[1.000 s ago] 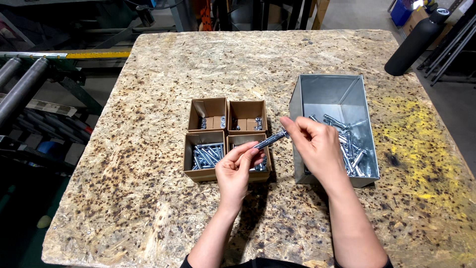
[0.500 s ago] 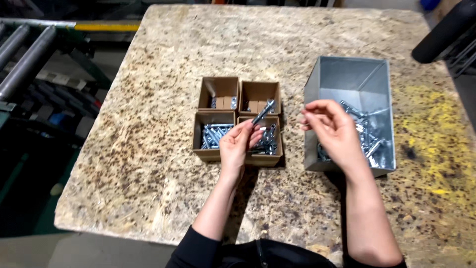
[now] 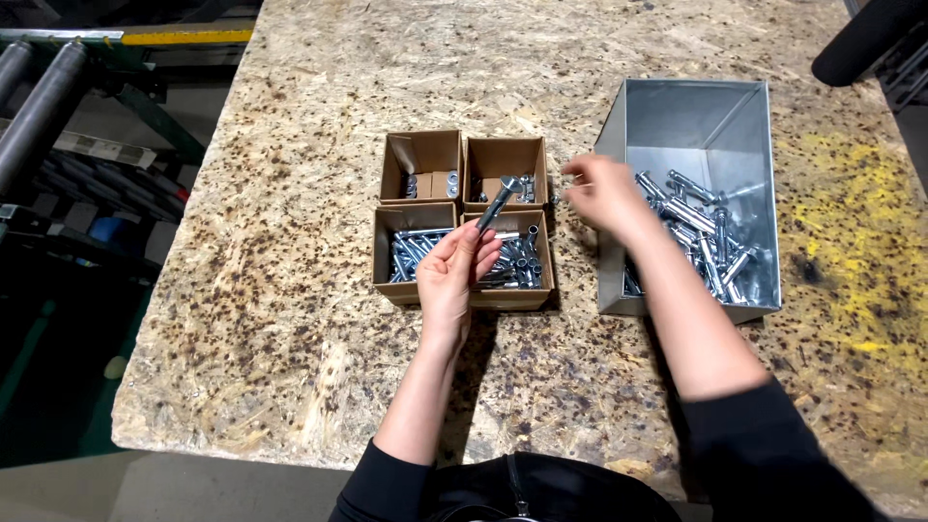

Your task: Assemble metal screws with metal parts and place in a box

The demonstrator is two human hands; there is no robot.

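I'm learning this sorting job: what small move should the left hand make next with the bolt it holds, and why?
Probably lower the silver metal bolt into one of the four small brown cardboard boxes below it. The left hand holds it in a fingertip grip right above them, and the front boxes already hold similar silver parts, while the right hand hovers beside the grey metal bin.

I see even, bright overhead light on the table (image 3: pixel 290 290). My right hand (image 3: pixel 604 193) blurs; soft shadows fall below both arms.
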